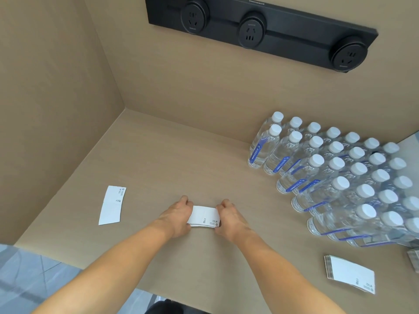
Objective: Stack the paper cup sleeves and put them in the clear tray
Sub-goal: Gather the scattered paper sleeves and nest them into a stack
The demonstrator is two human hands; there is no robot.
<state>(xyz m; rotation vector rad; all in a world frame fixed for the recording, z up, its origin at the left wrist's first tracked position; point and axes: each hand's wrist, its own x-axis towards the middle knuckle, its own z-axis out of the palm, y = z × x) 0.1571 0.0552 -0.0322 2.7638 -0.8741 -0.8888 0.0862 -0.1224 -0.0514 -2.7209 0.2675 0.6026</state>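
A small stack of white paper cup sleeves (204, 215) lies flat on the tan counter, pinched at its two short ends. My left hand (179, 217) grips the left end and my right hand (229, 219) grips the right end. One loose white sleeve (112, 205) lies flat to the left, apart from both hands. A thicker stack of sleeves (350, 273) rests near the counter's front right corner. No clear tray is visible in this view.
Several rows of clear water bottles (335, 175) with white caps crowd the right side of the counter. A black power strip (260, 30) with round sockets is mounted on the back wall. The counter's front edge (90, 267) drops to a grey floor.
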